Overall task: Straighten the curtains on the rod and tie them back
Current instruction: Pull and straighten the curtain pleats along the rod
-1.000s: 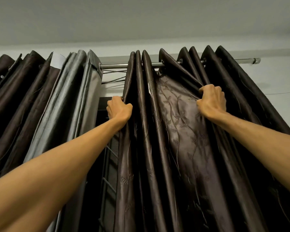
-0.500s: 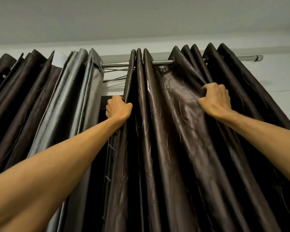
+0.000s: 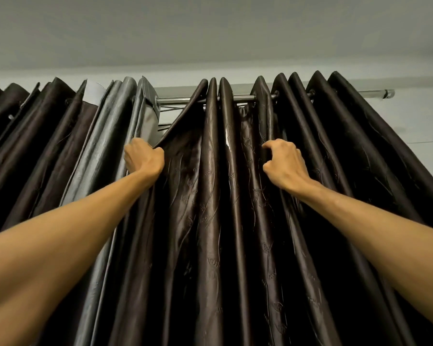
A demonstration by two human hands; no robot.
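What worries me from here is a sideways pull that is too sharp. The dark brown satin curtain with the embossed leaf pattern [image 3: 210,221] hangs by its eyelets on the silver metal rod [image 3: 243,98], and a hard tug could jam an eyelet on the rod. It could also bunch the pleats unevenly, or widen the small pale scuff [image 3: 227,139] on a fold just below the rod. The curtain's leading edge runs at a slant beneath the rod, so an abrupt release would likely leave it crooked. I have the left hand [image 3: 143,158] clenched round that leading edge, below the bare stretch of rod and close beside the grey-backed curtain [image 3: 105,151] hanging from the rod's left part. The right hand [image 3: 285,163] has its fingers curled into a pleat further right under the rod, pinching the fabric. No tie-back shows, so I judge tying is yet to come.
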